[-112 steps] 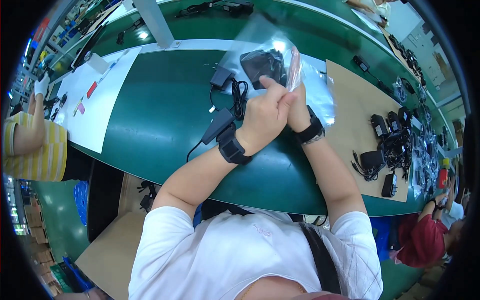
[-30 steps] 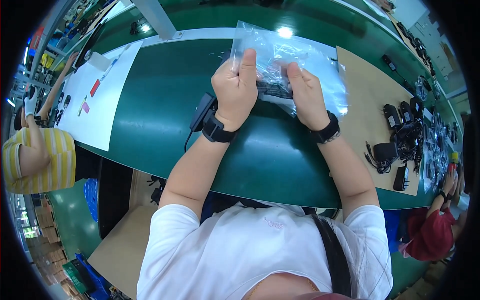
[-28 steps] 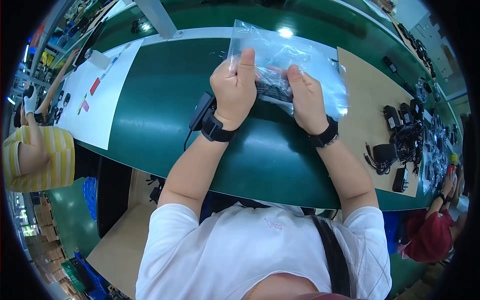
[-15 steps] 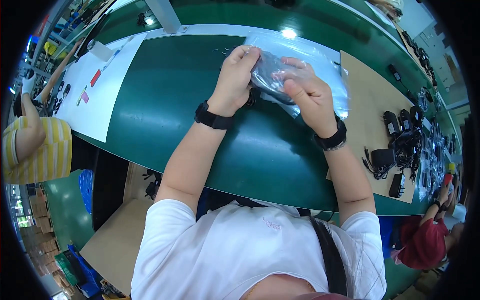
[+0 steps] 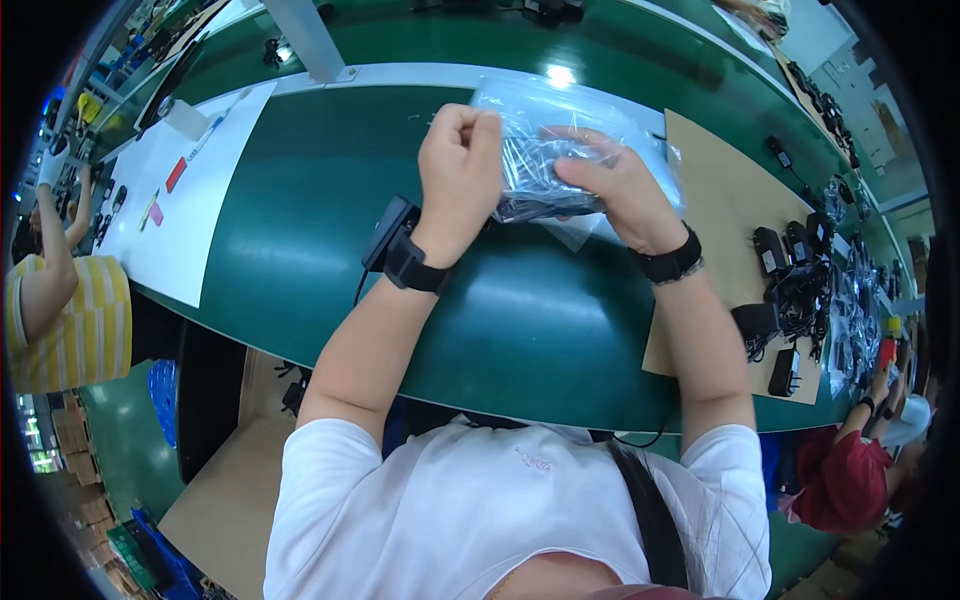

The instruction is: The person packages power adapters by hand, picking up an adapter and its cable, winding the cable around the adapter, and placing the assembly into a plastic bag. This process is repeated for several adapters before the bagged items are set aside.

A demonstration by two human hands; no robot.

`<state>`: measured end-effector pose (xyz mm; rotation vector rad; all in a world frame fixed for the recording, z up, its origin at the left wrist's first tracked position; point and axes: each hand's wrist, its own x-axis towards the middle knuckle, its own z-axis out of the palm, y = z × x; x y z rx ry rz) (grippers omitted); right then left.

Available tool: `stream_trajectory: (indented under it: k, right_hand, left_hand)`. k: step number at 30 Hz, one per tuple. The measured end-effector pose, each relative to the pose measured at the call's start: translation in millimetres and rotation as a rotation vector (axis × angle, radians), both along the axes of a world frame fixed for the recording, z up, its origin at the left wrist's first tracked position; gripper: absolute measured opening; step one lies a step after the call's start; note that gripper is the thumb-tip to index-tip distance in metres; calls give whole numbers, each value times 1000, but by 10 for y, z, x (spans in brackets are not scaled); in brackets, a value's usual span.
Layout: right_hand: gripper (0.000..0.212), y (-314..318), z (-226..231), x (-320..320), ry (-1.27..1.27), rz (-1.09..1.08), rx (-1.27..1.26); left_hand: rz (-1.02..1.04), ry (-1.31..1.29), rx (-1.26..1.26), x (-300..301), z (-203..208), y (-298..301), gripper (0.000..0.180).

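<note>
A clear plastic bag [image 5: 540,165] with something dark inside hangs between my hands above the far part of the green table. My left hand [image 5: 460,175] is closed, its thumb and fingers pinching the bag's left edge. Gripping the bag's right side, my right hand [image 5: 625,200] has its thumb on top and its fingers partly seen through the plastic. What the bag holds cannot be made out clearly. A black power adapter [image 5: 388,232] with a cable shows beside my left wrist, partly behind it. Flat clear plastic bags [image 5: 515,95] lie behind my hands.
Right of me, brown cardboard [image 5: 690,190] carries several black adapters [image 5: 800,290] with cables, near a pile of bagged items [image 5: 855,300]. A white sheet [image 5: 215,190] lies left on the green table [image 5: 300,250]. Co-workers stand at left in a striped shirt [image 5: 75,325] and at right in red [image 5: 840,480].
The bag has turned and spread wider between my hands, and my left hand has shifted slightly left. A black adapter has come into sight beside my left wrist. The view has tilted a little.
</note>
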<state>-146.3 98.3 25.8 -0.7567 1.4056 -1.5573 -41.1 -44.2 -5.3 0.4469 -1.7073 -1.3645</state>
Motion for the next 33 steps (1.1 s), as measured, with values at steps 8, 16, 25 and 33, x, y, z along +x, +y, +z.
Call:
stream_trajectory:
  k: [8,16,25,33]
  right_hand:
    - [29,-230,-40,-1912,766,-436,336]
    - [49,-817,-532,-2989,1519,-320,1365]
    - [85,-2481,-1005,-3505,1649,-472,669]
    - [61,-1980,-699,-3201,1465,-253,562]
  left_hand:
    - [16,-155,167,385,-127,-559,16]
    - [297,-74,-555,479,-9,-669,9]
    - [263,-100,-826,540,90,-670,21]
    - [287,-75,-826,580,30,-676,17]
